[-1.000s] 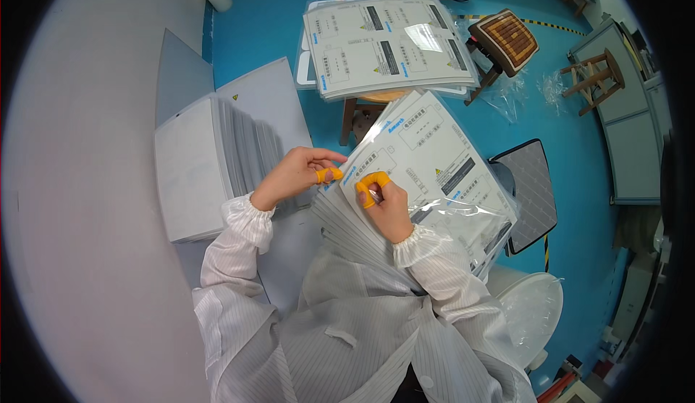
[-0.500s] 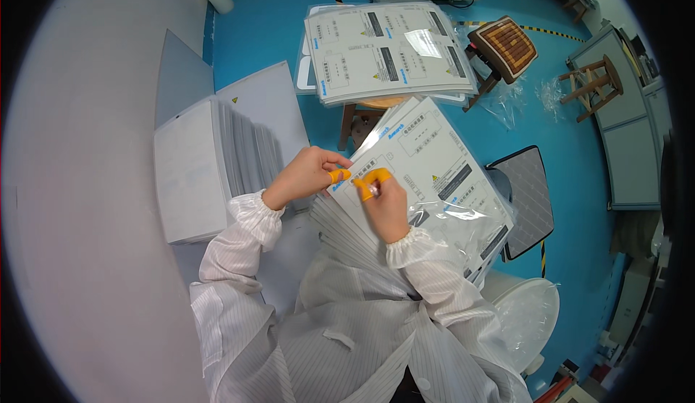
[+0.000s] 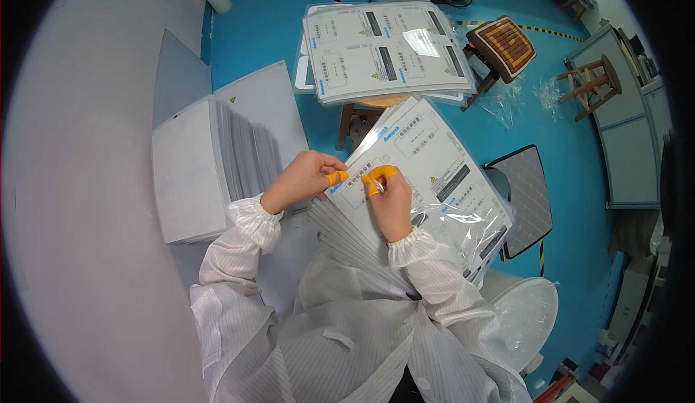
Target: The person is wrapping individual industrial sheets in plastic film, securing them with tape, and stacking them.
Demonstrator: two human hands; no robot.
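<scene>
A stack of white printed panel sheets (image 3: 434,142) lies fanned in front of me, with clear film (image 3: 456,218) loose over its lower right part. My left hand (image 3: 308,178), a yellow finger cot on it, grips the top sheet's left corner between thumb and fingers. Just right of it, my right hand (image 3: 389,196) is closed in a pinch above the same sheet, yellow cots on its fingers. A small, pale, shiny thing shows between those fingertips; its kind is too small to make out.
Left of me, a thick stack of pale sheets (image 3: 190,175) stands on a grey surface. Beyond my hands, more printed sheets (image 3: 347,77) rest on a wooden stool. A brown-cushioned seat (image 3: 504,48), a grey padded seat (image 3: 528,204) and a white bin (image 3: 546,309) are to the right.
My right hand has shifted slightly right over the sheet, away from the left hand. The left hand stays at the corner.
</scene>
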